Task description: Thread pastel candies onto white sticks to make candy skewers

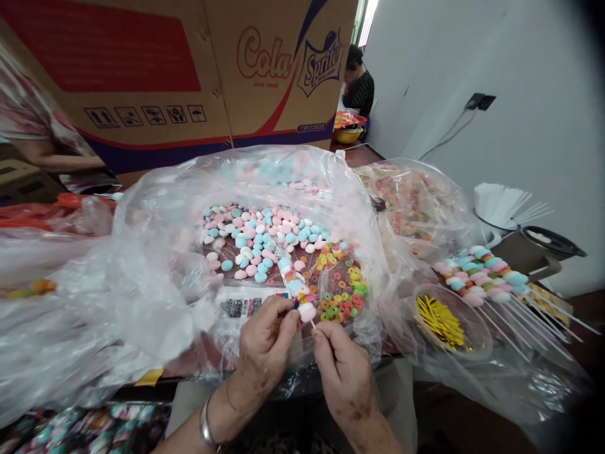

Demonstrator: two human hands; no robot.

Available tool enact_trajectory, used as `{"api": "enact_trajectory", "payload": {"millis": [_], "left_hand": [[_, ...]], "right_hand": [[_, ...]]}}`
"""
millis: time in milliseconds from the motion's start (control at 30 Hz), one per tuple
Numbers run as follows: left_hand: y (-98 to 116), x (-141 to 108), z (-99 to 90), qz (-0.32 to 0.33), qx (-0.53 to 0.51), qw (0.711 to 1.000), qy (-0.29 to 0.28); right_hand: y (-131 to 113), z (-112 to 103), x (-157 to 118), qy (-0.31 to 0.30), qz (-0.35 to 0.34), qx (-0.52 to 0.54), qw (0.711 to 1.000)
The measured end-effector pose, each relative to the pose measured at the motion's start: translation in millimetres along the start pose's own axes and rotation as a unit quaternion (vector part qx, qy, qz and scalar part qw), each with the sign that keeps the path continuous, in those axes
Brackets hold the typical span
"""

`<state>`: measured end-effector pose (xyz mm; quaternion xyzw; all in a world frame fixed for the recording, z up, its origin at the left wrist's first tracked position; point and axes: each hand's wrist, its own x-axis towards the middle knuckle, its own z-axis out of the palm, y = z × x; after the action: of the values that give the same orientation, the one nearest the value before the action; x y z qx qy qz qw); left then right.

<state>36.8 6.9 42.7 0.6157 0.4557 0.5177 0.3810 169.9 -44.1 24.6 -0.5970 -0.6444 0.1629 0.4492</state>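
Note:
Near the front edge of the table, my left hand pinches the lower end of a candy skewer, beside a pink-white piece. The skewer, in a clear wrapper, points away from me. My right hand has its thumb and forefinger closed on the white stick below the lowest piece. Beyond the hands, pink, blue and white candies lie spread within a big clear plastic bag. Colourful ring-shaped pieces lie to their right.
A round tub of gold ties, finished skewers and a grey pitcher stand at the right. A large cardboard box rises behind. One person sits far back; another's arm shows at left.

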Motion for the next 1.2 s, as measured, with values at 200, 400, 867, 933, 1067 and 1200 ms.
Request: {"api": "enact_trajectory", "payload": {"millis": [200, 400, 867, 933, 1067, 1200], "left_hand": [[-4.4, 4.5, -2.6, -0.026, 0.02, 0.999, -0.009], [-11.9, 10.1, -2.6, -0.17, -0.175, 0.969, 0.04], [7.1, 31.1, 6.1, -0.321, -0.354, 0.871, 0.114], [6.2, 33.7, 5.7, -0.336, -0.348, 0.865, 0.131], [5.0, 38.1, 3.2, -0.371, -0.339, 0.855, 0.13], [4.8, 41.2, 0.2, -0.438, -0.329, 0.828, 0.122]], "right_hand": [[2.0, -0.1, 1.0, 0.015, -0.046, -0.045, 0.998], [3.6, 1.3, 0.4, 0.032, -0.087, -0.079, 0.993], [0.6, 10.3, -7.0, 0.017, -0.119, -0.114, 0.986], [2.0, 12.3, -6.7, 0.046, -0.163, -0.169, 0.971], [2.5, 15.9, -7.8, 0.054, -0.19, -0.187, 0.962], [0.7, 15.5, -8.6, 0.055, -0.179, -0.176, 0.966]]}}
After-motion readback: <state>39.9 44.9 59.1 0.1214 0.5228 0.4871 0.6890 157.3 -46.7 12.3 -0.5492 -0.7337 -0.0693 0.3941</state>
